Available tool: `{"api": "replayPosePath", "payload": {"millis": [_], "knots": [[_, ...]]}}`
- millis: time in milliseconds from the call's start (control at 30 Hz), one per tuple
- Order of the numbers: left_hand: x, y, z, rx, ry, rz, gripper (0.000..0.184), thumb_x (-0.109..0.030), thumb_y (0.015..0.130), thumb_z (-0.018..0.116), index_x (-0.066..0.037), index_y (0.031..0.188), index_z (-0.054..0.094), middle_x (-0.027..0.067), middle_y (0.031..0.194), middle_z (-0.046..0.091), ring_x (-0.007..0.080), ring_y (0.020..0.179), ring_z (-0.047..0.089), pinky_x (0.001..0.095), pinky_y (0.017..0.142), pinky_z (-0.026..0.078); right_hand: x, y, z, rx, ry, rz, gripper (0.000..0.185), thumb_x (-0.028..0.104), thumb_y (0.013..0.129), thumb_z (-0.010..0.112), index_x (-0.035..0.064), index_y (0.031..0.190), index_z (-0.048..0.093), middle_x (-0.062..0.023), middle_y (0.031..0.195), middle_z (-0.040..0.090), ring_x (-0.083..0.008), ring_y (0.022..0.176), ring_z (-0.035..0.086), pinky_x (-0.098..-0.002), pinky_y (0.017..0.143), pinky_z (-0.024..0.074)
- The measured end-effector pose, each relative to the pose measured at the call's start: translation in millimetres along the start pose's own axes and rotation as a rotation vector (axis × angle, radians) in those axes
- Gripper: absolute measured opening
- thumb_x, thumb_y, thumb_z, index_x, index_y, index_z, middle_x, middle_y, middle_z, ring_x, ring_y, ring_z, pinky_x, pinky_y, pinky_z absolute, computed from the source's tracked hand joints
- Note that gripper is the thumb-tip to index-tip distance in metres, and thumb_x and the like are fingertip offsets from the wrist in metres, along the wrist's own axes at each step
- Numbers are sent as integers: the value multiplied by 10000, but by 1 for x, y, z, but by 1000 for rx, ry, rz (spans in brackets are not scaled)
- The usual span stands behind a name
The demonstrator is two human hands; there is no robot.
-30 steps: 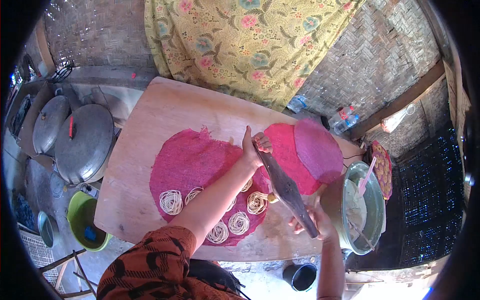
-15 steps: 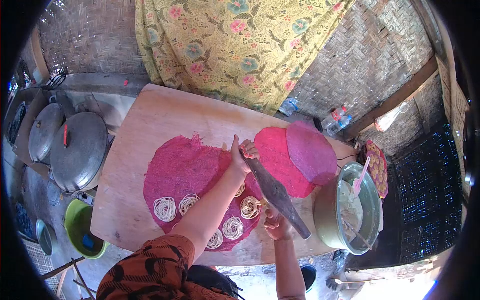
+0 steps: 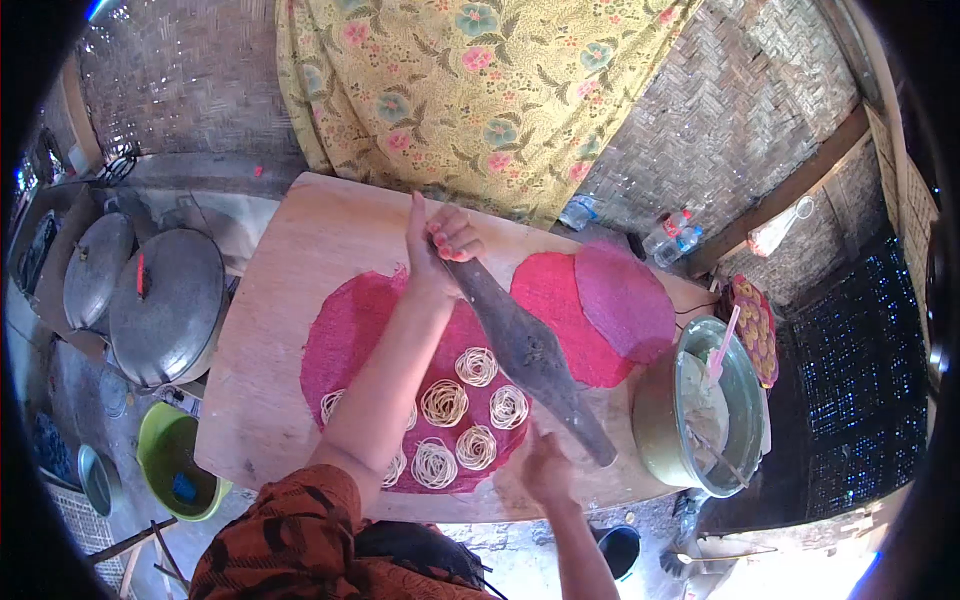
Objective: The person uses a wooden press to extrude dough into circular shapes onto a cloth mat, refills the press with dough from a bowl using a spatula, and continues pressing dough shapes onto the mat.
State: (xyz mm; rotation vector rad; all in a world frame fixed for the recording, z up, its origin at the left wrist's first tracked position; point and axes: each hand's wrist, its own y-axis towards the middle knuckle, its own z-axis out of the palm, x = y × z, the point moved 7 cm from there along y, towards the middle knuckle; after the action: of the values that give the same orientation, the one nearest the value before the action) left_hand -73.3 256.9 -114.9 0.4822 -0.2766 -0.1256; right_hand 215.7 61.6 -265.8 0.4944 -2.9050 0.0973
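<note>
Dark, wood-like paddle, broad in the middle, slanting from 11 o'clock to 5 over the table. Clock centred on it. Left hand at 11: fingers closed round the upper end, thumb sticking out. Right hand at 6, just beside the lower end; blurred (fast, perhaps), so finger spread and any hold: cannot tell. Pale noodle coils at 7 to 8, on magenta cloth. Overlapping pink rounds, 2 o'clock. Green bucket with pale contents, 4.
</note>
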Motion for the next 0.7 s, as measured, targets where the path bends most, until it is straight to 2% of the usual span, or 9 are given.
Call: {"api": "replayPosePath", "payload": {"millis": [33, 100, 233, 300, 333, 433, 500, 600, 700], "knots": [[-1, 1, 21, 16, 58, -27, 593, -635, 938, 410, -176, 564, 430, -59, 474, 372, 76, 354, 365, 237, 403, 372, -14, -6, -28, -277, 182, -38, 567, 91, 837, 536, -14, 1386, 439, -202, 1200, 594, -311, 1075, 611, -403, 925, 480], [6, 3, 70, 93, 177, -85, 598, -643, 938, 399, -172, 571, 421, -49, 481, 378, 80, 374, 394, 251, 425, 401, -24, -7, -78, -70, 1394, 158, 521, 218, 943, 570, -12, 1396, 452, -119, 1150, 611, -161, 1054, 570, -334, 904, 453], [35, -19, 148, 26, 521, -11, 576, -610, 974, 343, -126, 714, 515, -17, 559, 486, 132, 501, 533, 306, 547, 498, 87, -29, -200, -42, 1098, -77, 643, 437, 959, 542, -54, 1364, 453, -117, 1045, 636, -164, 936, 610, -303, 798, 484], [62, -59, 183, -169, 841, 70, 695, -668, 957, 264, -64, 1110, 573, 108, 880, 660, 223, 824, 657, 367, 786, 521, 103, -42, -213, -154, 815, -105, 697, 529, 935, 538, -75, 1280, 509, -149, 899, 672, -224, 837, 660, -334, 734, 502], [81, -91, 190, 133, 1081, -62, 727, -610, 960, 384, -47, 1420, 343, 196, 1313, 536, 309, 1214, 530, 408, 1006, 416, 109, -50, -219, -170, 819, -114, 697, 529, 935, 538, -75, 1280, 509, -149, 899, 672, -224, 837, 660, -334, 734, 502], [115, -194, 191, 529, 2265, -494, 630, -247, 762, 802, 4, 1250, 492, 163, 1249, 538, 280, 1165, 531, 451, 993, 427, 129, -83, -228, -247, 581, -352, 614, 499, 897, 612, -55, 1162, 603, -208, 810, 666, -322, 734, 695, -371, 649, 527], [110, -250, 177, 227, 1663, -579, 439, -280, 816, 734, 25, 1083, 565, 127, 1092, 612, 245, 944, 617, 400, 807, 512, 146, -103, -207, -118, 497, -481, 556, 475, 894, 615, 13, 1202, 608, -171, 780, 675, -334, 673, 679, -396, 611, 526], [134, -289, 140, 306, 1936, -767, 468, -315, 831, 715, 24, 1111, 555, 114, 1077, 615, 242, 915, 622, 391, 783, 516, 155, -102, -194, -19, 324, -621, 436, 392, 936, 568, 67, 1223, 611, -140, 755, 672, -330, 646, 664, -402, 598, 517], [166, -306, 92, 464, 2269, -873, 497, -350, 846, 696, 22, 1139, 545, 101, 1063, 618, 239, 886, 627, 383, 759, 520, 139, -71, -171, 219, 613, -493, 398, 352, 983, 468, 54, 1201, 616, -151, 726, 656, -335, 610, 648, -413, 597, 503]]}}
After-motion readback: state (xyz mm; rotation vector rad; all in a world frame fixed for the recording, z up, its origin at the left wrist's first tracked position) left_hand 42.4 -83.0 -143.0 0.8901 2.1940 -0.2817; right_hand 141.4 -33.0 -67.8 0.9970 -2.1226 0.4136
